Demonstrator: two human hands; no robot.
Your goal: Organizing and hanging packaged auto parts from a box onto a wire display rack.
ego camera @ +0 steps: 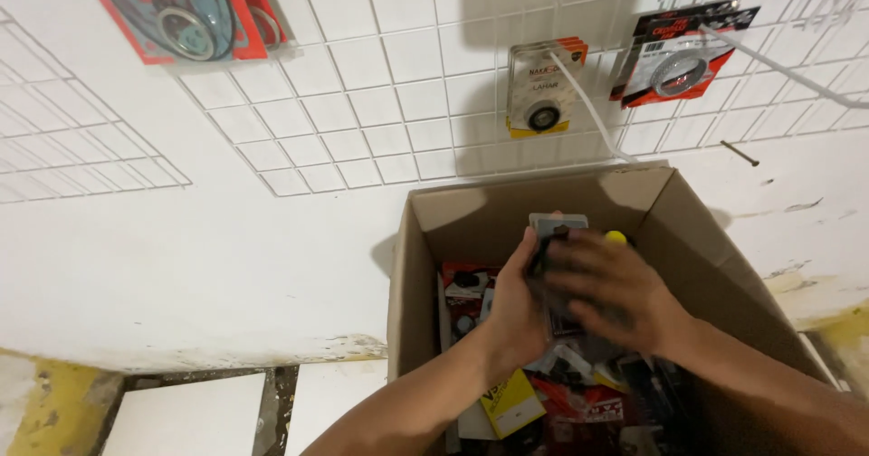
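Gripping one clear packet (558,228) over the cardboard box (688,221), both hands' fingers (579,255) curled round it, packets (561,393) beneath.

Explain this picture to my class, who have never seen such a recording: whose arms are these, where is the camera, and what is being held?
There is no machine here. One camera, worn on a person's head, looks down at their own bare arms. The left hand and right hand together hold a small packet over an open cardboard box that stands on the floor, full of packaged parts. The picture is blurred, so the packet's contents cannot be told. Behind, a white wire grid on the wall carries more hanging packets, a yellow one and red ones.
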